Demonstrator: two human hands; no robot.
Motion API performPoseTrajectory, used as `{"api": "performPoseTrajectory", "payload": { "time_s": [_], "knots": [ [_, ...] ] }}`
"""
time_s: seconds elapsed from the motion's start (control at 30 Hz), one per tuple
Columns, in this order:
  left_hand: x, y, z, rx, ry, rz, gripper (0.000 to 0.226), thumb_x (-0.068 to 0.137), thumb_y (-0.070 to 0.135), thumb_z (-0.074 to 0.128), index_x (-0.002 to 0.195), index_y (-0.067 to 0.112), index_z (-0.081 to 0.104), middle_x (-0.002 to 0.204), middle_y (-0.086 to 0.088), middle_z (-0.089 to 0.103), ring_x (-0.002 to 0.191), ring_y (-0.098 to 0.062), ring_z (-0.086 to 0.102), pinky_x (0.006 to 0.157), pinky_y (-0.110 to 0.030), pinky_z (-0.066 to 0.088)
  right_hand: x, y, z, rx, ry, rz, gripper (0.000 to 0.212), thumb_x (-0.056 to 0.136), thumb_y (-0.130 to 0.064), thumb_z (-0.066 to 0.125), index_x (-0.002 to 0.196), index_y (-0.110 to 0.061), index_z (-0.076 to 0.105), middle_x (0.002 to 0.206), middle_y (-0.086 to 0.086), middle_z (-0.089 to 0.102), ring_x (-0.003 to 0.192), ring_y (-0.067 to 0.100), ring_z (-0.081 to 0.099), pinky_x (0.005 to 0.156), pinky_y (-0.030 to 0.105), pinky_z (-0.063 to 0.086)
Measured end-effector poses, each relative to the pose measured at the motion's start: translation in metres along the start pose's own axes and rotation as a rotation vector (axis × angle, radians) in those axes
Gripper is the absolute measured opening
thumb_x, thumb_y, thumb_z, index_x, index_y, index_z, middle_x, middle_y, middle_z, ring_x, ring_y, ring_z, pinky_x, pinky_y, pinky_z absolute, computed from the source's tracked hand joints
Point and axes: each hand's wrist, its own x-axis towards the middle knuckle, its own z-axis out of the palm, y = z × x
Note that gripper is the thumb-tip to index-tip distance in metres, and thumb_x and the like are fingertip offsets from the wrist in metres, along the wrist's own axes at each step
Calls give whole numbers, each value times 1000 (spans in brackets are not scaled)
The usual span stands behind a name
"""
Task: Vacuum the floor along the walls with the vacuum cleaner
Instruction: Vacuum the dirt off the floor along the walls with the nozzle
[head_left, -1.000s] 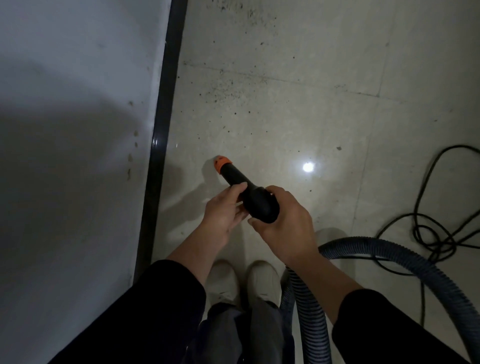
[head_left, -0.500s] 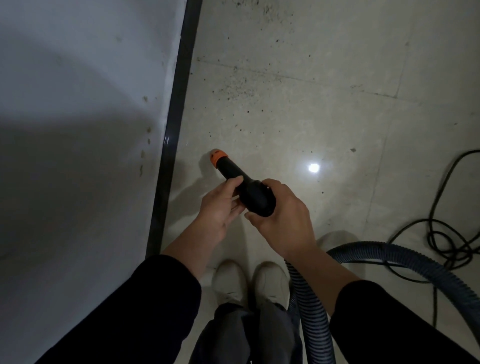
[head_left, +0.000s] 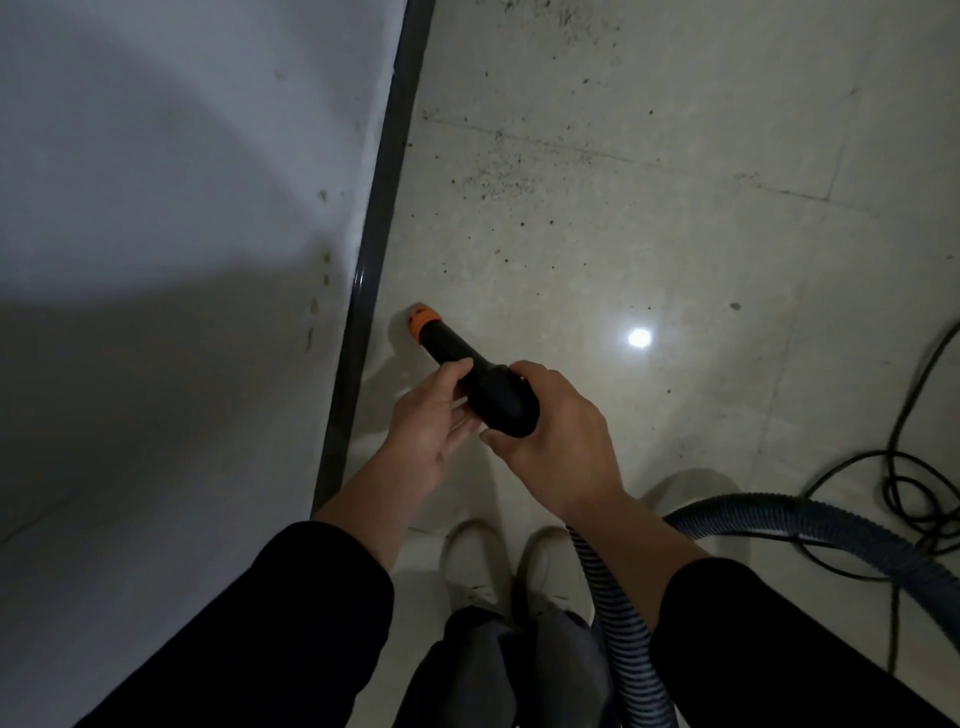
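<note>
Two hands grip one nozzle (head_left: 457, 358) beside the baseboard (head_left: 374, 260): the right hand (head_left: 561, 441) wraps its wide rear end, the left hand (head_left: 431, 421), nearer the baseboard, curls round the shaft, which slants ahead toward the baseboard, orange tip (head_left: 422, 318) just beside it, one hose (head_left: 779, 519) behind.

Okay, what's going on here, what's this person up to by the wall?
A person stands beside the wall, holding a black vacuum nozzle in both hands: the right hand grips its wide rear end, the left hand holds the tube further forward. Its orange tip points at the floor close to the dark baseboard. Ahead lie dirt specks; the hose trails off right.
</note>
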Motion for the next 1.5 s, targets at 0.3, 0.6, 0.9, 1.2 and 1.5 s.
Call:
{"api": "performPoseTrajectory", "payload": {
  "time_s": [0.3,0.6,0.9,1.2,1.5],
  "knots": [
    [-1,-4,-19,-34,35,-15,36,94,30,63,124,11,61,105,-6,72,97,-15,69,75,-25,56,0,-10,8,5,-67,-12,47,78,-21,76,121,-15,57,108,4,62,92,21,61,79,38,54],
    [-10,-17,-12,-50,37,-53,37,94,30,62,125,10,60,112,-8,70,100,-18,68,75,-26,56,-15,-3,5,-35,-55,4,50,77,-19,76,123,-17,56,108,3,62,91,22,61,76,40,54],
    [-23,-35,-6,-43,28,-101,33,95,27,61,123,9,59,110,-9,69,97,-17,68,75,-25,56,-38,6,-2,-77,-47,37,51,76,-19,76,123,-19,56,105,0,62,88,20,61,73,37,54],
    [-24,-34,-29,-72,85,-108,26,96,28,59,115,9,59,106,-8,68,93,-18,67,65,-25,55,-35,-2,18,-74,-124,6,49,77,-22,74,121,-22,55,107,-1,61,90,21,59,75,39,53],
    [-13,-20,-43,-66,67,-51,23,97,30,58,113,13,60,101,-4,70,88,-13,68,60,-21,55,-21,-7,37,-67,-111,-54,49,78,-22,74,123,-23,55,107,-2,61,90,20,59,75,36,52]
  ]
}}
